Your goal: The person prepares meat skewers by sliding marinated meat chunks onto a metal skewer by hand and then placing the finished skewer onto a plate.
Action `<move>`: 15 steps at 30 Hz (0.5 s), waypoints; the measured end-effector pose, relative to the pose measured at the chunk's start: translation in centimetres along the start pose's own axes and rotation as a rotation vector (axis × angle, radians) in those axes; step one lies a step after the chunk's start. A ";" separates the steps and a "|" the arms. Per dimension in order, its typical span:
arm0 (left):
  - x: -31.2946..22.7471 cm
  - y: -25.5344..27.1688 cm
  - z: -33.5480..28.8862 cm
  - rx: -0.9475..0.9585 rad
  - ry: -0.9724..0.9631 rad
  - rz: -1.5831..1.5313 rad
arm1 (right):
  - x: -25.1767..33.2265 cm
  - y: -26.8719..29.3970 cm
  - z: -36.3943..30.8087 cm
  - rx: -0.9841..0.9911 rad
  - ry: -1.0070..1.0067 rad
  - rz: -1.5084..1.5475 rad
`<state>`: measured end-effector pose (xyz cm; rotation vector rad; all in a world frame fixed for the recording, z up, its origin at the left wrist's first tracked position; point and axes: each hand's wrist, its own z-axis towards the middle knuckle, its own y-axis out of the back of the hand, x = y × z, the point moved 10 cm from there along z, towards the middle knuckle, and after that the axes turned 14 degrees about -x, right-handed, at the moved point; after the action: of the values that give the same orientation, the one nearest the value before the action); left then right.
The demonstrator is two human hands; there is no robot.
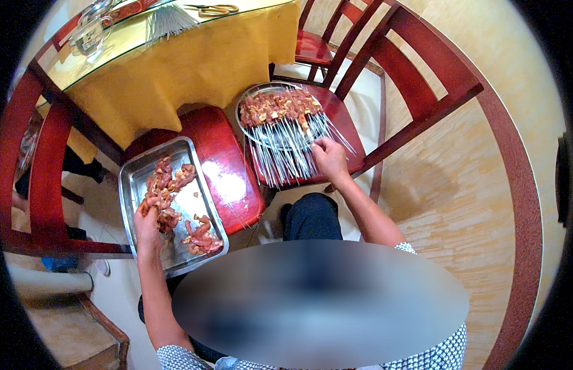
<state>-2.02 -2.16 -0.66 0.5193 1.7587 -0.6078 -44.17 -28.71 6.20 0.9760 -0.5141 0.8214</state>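
My left hand reaches into a rectangular metal tray, its fingers closed on raw meat. Marinated pieces of raw meat lie in loose clumps across the tray. To the right, a round metal platter bears many meat skewers, laid side by side with the meat at the far side. Their thin bare metal ends fan out toward me over the platter's near rim. Beside these ends is my right hand, its fingers pinched on the end of a skewer at the right of the pile.
The tray and platter rest on two red wooden chairs. Behind them stands a glass-topped table with a yellow cloth, holding bare metal skewers, scissors and a glass jug. Chair backs rise at both sides.
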 end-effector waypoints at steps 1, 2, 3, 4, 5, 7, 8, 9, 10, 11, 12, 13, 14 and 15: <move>0.1 0.0 -0.1 -0.008 0.000 -0.011 | -0.2 0.0 0.8 -0.033 0.015 -0.005; 0.2 -0.1 -0.1 -0.015 0.001 -0.023 | -0.7 0.2 1.5 -0.054 0.004 -0.031; -0.1 -0.1 -0.2 -0.030 -0.007 -0.015 | -0.6 0.2 2.1 -0.073 -0.008 -0.049; -0.5 -0.1 -0.4 -0.045 -0.015 -0.008 | -0.8 0.3 2.7 -0.092 -0.020 -0.068; -0.9 -0.1 -0.5 -0.059 -0.022 -0.001 | -1.5 0.2 3.5 -0.114 0.003 -0.082; -1.0 -0.2 -0.7 -0.067 -0.014 0.010 | -2.2 0.5 5.0 -0.154 0.053 -0.117; -0.8 -0.3 -0.7 -0.059 -0.002 0.017 | -2.8 0.8 5.6 -0.151 0.054 -0.117; -0.7 -0.4 -0.6 -0.052 0.010 0.026 | -2.3 1.3 6.1 -0.176 0.087 -0.170; -0.6 -0.2 -0.4 -0.039 0.024 0.039 | -2.9 1.3 6.8 -0.175 0.084 -0.190; -0.3 -0.3 -0.1 -0.021 0.018 0.033 | -3.5 1.3 7.6 -0.175 0.080 -0.211; 0.0 -0.3 0.2 -0.009 0.010 0.028 | -3.6 1.2 8.4 -0.182 0.109 -0.224; 0.1 0.2 0.6 0.000 -0.005 0.026 | -3.5 0.8 9.1 -0.190 0.137 -0.230; 0.6 1.7 2.1 -0.027 -0.130 0.088 | -3.3 0.4 9.7 -0.197 0.166 -0.235; 0.7 1.1 1.9 -0.022 -0.111 0.095 | -3.5 0.2 9.9 -0.192 0.192 -0.263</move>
<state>-0.10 -2.46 -1.87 0.5408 1.6246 -0.5399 -46.68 -38.61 8.62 0.7589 -0.2849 0.6089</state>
